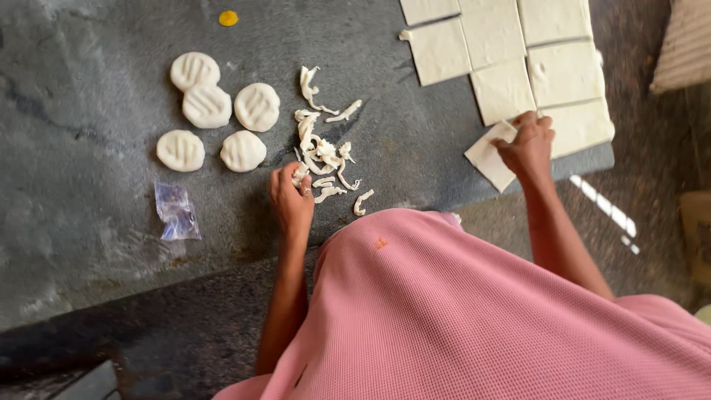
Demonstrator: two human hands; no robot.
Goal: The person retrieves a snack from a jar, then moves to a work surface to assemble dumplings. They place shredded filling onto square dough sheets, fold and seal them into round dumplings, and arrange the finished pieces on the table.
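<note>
My left hand point(290, 196) rests on the grey stone slab point(89, 215), its fingers pinched on a small scrap of white dough at the near edge of a heap of dough trimmings point(324, 148). My right hand point(527, 144) grips the corner of a square dough sheet point(487, 157) that sits at the slab's right edge, lifted a little. Several more cut dough squares point(511, 52) lie in a grid beyond it. To the left of the trimmings lie several round, ridged dough discs point(222, 111).
A crumpled clear plastic wrapper point(176, 211) lies on the slab near the front left. A small yellow dot point(228, 18) sits at the far edge. My pink garment point(459, 311) fills the lower frame. A ribbed pale object point(685, 44) is at top right.
</note>
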